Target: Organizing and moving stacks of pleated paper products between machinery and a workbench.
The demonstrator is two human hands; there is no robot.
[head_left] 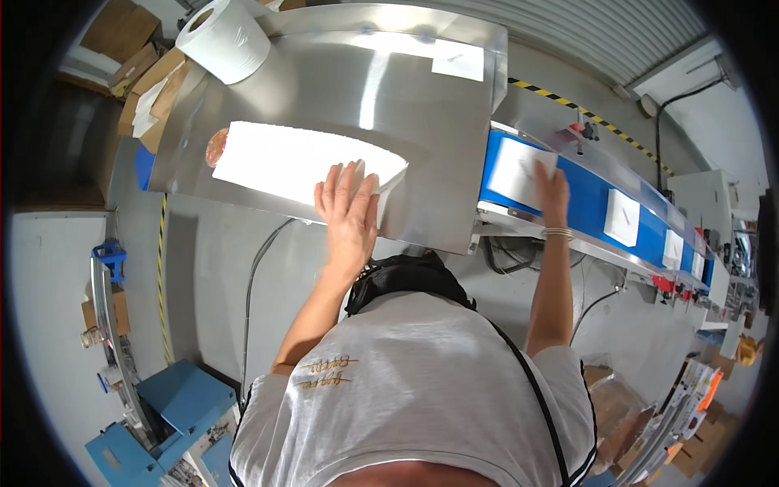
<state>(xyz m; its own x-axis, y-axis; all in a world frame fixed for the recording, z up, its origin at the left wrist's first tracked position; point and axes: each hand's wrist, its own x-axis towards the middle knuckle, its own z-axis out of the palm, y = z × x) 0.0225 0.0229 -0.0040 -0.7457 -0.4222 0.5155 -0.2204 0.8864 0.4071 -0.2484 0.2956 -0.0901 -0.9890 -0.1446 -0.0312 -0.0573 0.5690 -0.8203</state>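
A long, leaning stack of white flat sheets or packets lies across the steel table. My left hand rests on its right end, fingers stretched out and slightly apart. A round, reddish patterned thing sits at the stack's left end. Over on the blue conveyor belt, my right hand is at the right edge of a white square piece. Both that hand's fingers and the piece are smeared by motion, so I cannot tell whether it grips the piece. Farther along the belt lies another white square with a small dark mark.
A large white roll stands at the table's far left corner, beside open cardboard boxes. One white sheet lies at the back right of the steel table. A clear guard runs along the belt's far side.
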